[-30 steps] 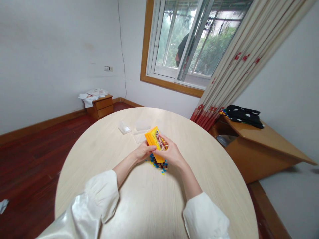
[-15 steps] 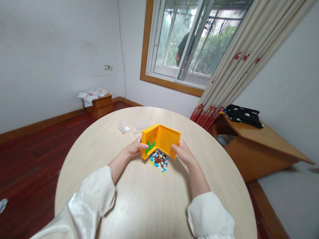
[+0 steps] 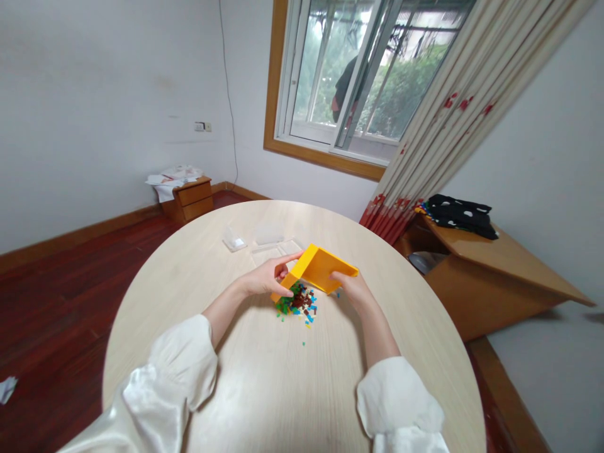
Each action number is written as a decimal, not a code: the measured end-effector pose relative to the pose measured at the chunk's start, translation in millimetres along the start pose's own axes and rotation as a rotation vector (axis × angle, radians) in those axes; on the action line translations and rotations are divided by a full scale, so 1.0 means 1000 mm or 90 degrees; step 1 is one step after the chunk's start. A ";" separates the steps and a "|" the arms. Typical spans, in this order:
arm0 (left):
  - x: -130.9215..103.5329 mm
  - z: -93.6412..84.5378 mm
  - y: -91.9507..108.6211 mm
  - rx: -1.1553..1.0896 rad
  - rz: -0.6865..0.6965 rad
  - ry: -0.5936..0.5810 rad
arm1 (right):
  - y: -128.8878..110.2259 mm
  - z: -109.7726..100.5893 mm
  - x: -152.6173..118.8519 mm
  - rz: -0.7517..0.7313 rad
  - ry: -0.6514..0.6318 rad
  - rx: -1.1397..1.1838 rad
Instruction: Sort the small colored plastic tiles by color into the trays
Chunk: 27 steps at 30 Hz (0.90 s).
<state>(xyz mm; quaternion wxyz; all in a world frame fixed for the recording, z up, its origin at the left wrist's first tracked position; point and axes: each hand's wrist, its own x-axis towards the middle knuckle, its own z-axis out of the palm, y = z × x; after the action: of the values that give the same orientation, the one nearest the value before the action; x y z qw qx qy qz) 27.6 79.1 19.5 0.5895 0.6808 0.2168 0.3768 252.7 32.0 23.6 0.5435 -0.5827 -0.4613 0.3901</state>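
A yellow hinged box is held open and tipped over above the table by both hands. My left hand grips its left half, fingers on the outer side. My right hand pinches the right half at its edge, thumb on the inner face. Right beneath the box lies a pile of small colored pieces, brown, blue, green and yellow, like tiny building bricks. Green pieces sit at the pile's left, and a single green piece lies apart toward me. The inside of the left half is mostly hidden.
Clear plastic boxes stand open on the far part of the round table. Behind are a small drawer cabinet with papers, a window and a curtain. A tilted wooden cabinet holding dark cloth is at the right.
Both hands have tipped the yellow box further over, its left half turning downward. Green pieces that lay inside it are now on the pile and scattered around it.
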 end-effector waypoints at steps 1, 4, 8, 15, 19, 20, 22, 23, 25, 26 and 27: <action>0.000 0.000 0.000 0.032 0.007 -0.018 | 0.001 -0.001 0.000 -0.003 0.002 0.006; -0.002 -0.001 0.003 0.125 0.013 -0.068 | 0.005 -0.002 0.002 -0.003 0.010 0.028; -0.003 0.000 0.016 0.208 0.019 -0.111 | 0.008 -0.005 0.004 0.003 0.006 0.045; -0.006 0.010 0.049 0.247 0.089 -0.231 | 0.006 -0.014 0.006 -0.020 -0.036 0.048; -0.007 0.014 0.053 0.230 0.088 -0.246 | 0.003 -0.016 0.005 -0.021 -0.018 0.067; -0.007 0.013 0.052 0.221 0.075 -0.244 | 0.002 -0.015 0.006 -0.023 -0.009 0.072; -0.006 0.011 0.049 0.195 0.037 -0.223 | 0.000 -0.014 0.007 -0.026 0.020 0.077; -0.006 0.008 0.046 0.171 0.020 -0.203 | -0.002 -0.013 0.007 -0.028 0.036 0.080; -0.005 0.004 0.039 0.088 -0.001 -0.141 | -0.007 -0.011 0.007 -0.029 0.054 0.090; -0.004 0.002 0.035 0.032 -0.006 -0.106 | -0.009 -0.010 0.007 -0.028 0.045 0.095; -0.004 0.000 0.031 -0.028 -0.012 -0.071 | -0.011 -0.010 0.006 -0.028 0.029 0.099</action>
<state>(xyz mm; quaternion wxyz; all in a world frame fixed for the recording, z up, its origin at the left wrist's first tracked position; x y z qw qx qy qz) 20.2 69.7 48.3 0.6193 0.6854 0.1816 0.3372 262.3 35.1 36.1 0.6062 -0.5372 -0.4296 0.3992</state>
